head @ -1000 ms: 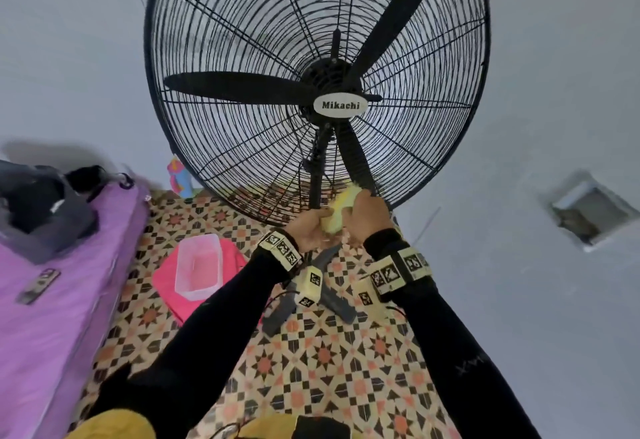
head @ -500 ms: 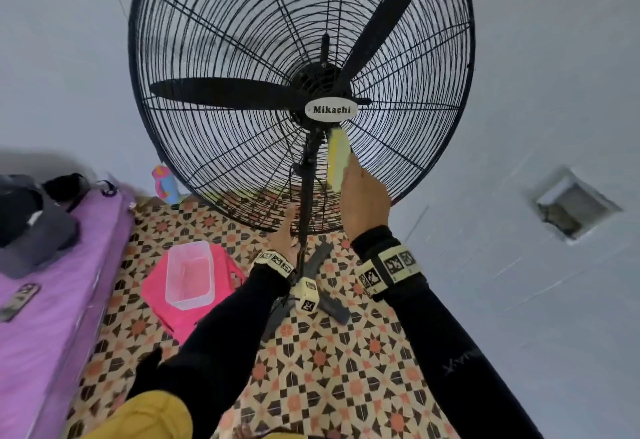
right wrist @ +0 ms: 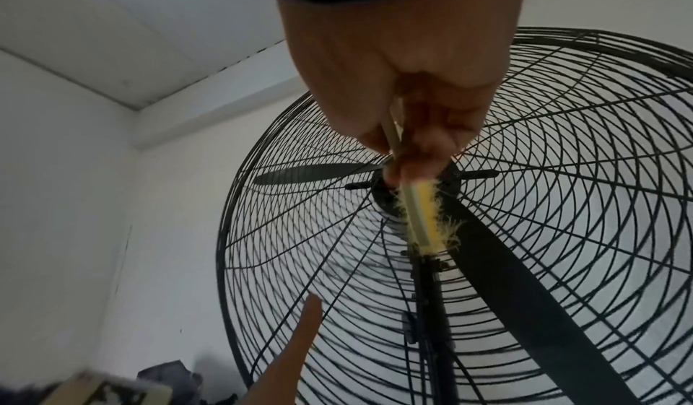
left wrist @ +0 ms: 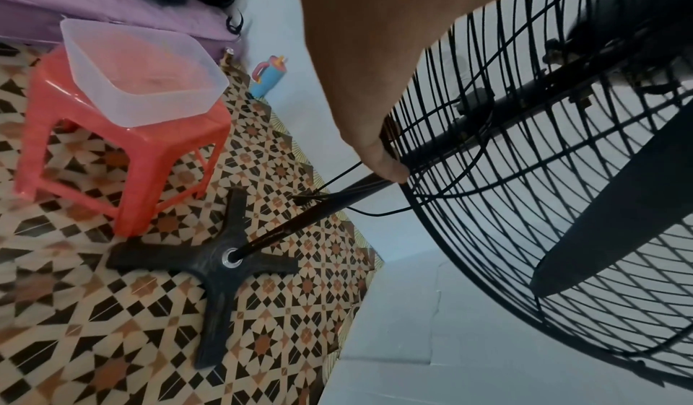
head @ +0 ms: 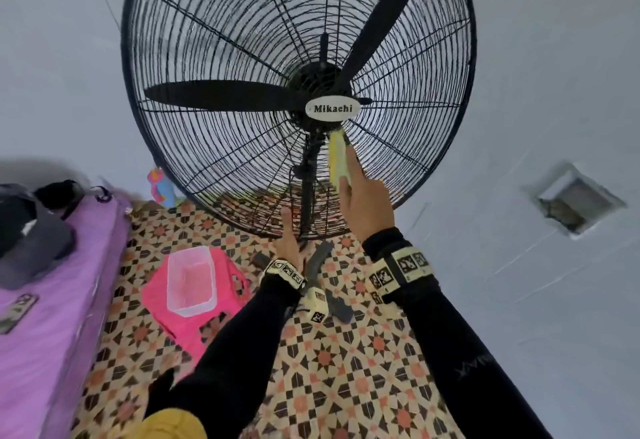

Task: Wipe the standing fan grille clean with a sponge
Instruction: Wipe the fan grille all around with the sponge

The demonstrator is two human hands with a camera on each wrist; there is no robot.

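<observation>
The black wire fan grille [head: 242, 40] fills the upper head view, with a white Mikachi badge [head: 332, 108] at its centre. My right hand [head: 346, 168] grips a yellow-green sponge [head: 337, 158] between thumb and fingers and holds it on edge against the grille just below the badge. The right wrist view shows the frayed sponge [right wrist: 427, 218] sticking out past my fingers toward the hub. My left hand [head: 289, 234] reaches up with straight fingers, and its fingertips [left wrist: 390, 168] touch the grille's bottom rim [left wrist: 412, 204] beside the pole.
The fan pole [left wrist: 319, 218] runs down to a black cross base [left wrist: 225, 263] on the patterned floor, with a thin cable alongside. A pink stool [head: 221, 303] carrying a clear tub [head: 190, 283] stands left. A purple bed [head: 52, 300] lies far left. The wall is close behind.
Both hands were together on the sponge at the grille's lower edge. My right hand has lifted the sponge up to just under the badge; my left hand let go and stayed at the bottom rim.
</observation>
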